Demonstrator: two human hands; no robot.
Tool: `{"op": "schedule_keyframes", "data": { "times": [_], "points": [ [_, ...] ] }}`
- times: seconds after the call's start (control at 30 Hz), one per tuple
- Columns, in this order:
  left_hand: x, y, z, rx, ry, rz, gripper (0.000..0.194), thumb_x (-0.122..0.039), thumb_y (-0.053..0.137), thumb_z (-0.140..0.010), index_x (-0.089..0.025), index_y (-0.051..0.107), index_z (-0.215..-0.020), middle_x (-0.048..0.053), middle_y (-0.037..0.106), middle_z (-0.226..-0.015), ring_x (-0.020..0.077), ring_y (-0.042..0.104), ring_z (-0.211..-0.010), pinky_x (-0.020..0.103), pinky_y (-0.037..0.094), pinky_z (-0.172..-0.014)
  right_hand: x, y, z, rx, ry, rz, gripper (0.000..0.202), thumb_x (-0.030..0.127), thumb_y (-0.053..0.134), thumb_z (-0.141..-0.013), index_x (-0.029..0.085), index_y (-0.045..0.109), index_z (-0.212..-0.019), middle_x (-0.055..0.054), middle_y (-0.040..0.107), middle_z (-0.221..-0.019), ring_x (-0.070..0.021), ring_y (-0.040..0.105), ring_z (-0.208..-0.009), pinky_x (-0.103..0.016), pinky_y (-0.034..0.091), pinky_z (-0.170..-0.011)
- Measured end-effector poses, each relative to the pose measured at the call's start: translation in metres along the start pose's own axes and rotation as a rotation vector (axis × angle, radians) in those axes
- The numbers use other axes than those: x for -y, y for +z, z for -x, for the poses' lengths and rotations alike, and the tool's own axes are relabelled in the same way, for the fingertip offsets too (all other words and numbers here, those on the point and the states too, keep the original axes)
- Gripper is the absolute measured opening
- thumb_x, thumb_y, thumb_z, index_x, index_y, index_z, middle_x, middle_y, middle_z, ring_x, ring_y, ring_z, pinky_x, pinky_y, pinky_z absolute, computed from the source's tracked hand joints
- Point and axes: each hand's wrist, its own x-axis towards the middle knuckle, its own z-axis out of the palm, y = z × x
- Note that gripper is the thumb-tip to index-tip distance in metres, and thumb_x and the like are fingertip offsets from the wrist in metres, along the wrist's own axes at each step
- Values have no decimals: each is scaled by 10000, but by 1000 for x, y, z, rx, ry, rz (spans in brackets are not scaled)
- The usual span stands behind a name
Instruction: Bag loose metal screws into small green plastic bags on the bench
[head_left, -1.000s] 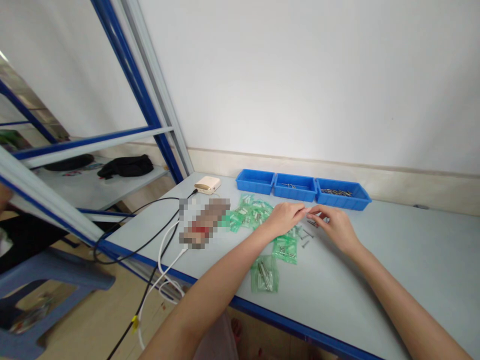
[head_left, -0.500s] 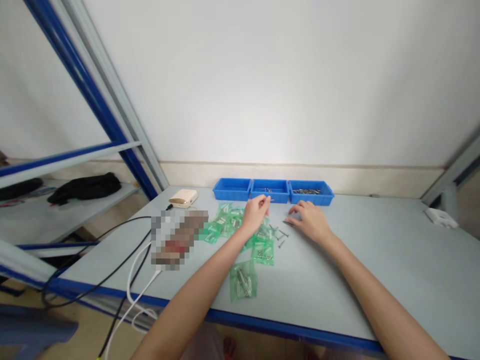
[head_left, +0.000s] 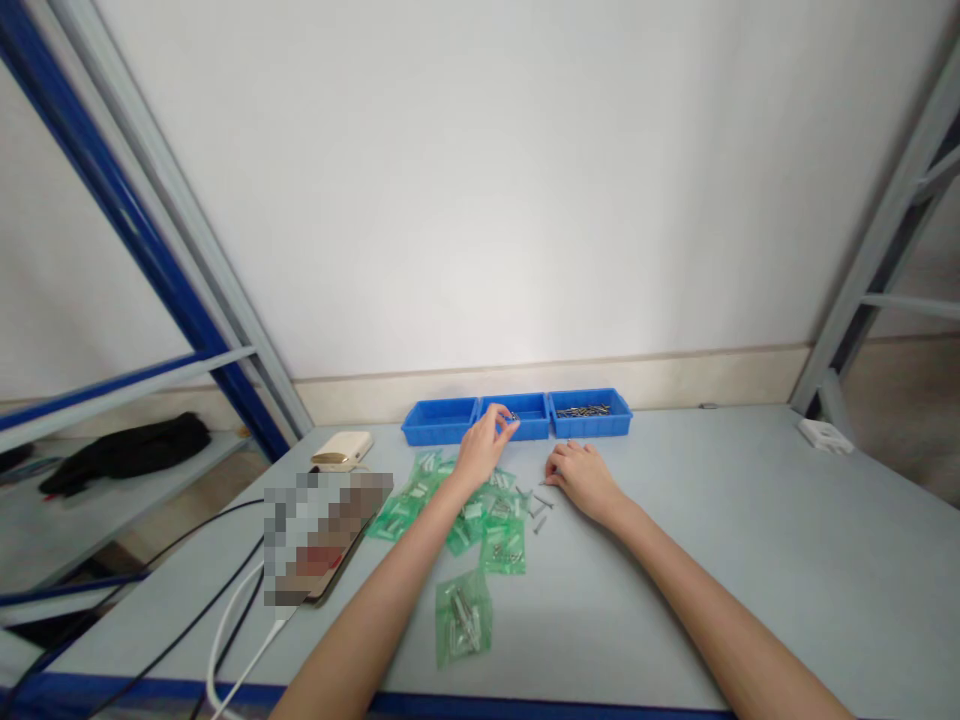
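Note:
My left hand (head_left: 482,445) reaches over the near edge of the middle blue bin (head_left: 532,432), its thumb and forefinger apart beside a few small screws in the bin. My right hand (head_left: 585,482) rests low on the table, fingers curled together. A thin screw tip (head_left: 544,484) pokes out at its fingertips; the rest is hidden. Just left of that hand, several loose screws (head_left: 540,524) lie on the table. Green plastic bags (head_left: 502,545) of screws and pale plugs spread under and beside my left forearm, with one bag (head_left: 464,618) nearer the front edge.
The left blue bin (head_left: 441,422) shows a bare floor, while the right bin (head_left: 591,413) holds many screws. A pixelated flat object (head_left: 330,540) with cables and a cream box (head_left: 343,451) occupy the left side. At far right sits a white object (head_left: 825,436).
My left hand has moved over the middle bin, and its fingers have parted; the small screw it held no longer shows there. My right fingers have closed more. The camera view has tilted up.

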Motion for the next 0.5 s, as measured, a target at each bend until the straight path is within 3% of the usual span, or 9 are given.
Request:
{"op": "schedule_keyframes", "data": {
  "times": [0.07, 0.17, 0.3, 0.4, 0.5],
  "points": [
    [-4, 3, 18, 142, 109, 5, 193, -362, 438, -863, -209, 508, -958, 2, 591, -882, 134, 555, -727, 250, 422, -699, 1, 1, 0, -18, -31, 51, 97, 265, 566, -821, 181, 615, -816, -54, 614, -897, -213, 527, -916, -306, 328, -738],
    [-9, 7, 37, 243, 233, -70, 145, -306, 433, -871, -202, 532, -891, 6, 569, -867, 146, 545, -784, 262, 422, -736, 3, -1, 0, -38, -111, 157, 81, 195, 523, -840, 158, 593, -823, -67, 606, -887, -216, 533, -889, -309, 342, -731],
    [-15, 8, 45, 204, 307, -119, 142, -274, 450, -867, -201, 519, -969, 27, 533, -973, 162, 529, -904, 291, 419, -823, 6, -5, 2, -99, -139, 135, 129, 139, 446, -865, 159, 572, -849, -65, 612, -864, -193, 548, -828, -292, 349, -717],
    [-17, 8, 44, 159, 354, -164, 167, -240, 468, -858, -200, 508, -1016, 40, 503, -1054, 165, 507, -960, 307, 409, -864, 6, -6, 2, -113, -17, -96, 160, 206, 415, -889, 179, 573, -882, -37, 638, -819, -167, 569, -748, -265, 349, -650],
    [-17, 7, 42, 141, 372, -194, 113, -235, 452, -868, -184, 543, -911, 33, 523, -984, 158, 514, -906, 295, 418, -832, 5, -4, 0, -104, 58, -370, 168, 271, 444, -873, 201, 597, -863, -15, 657, -791, -155, 580, -719, -251, 356, -629]
  ]
}}
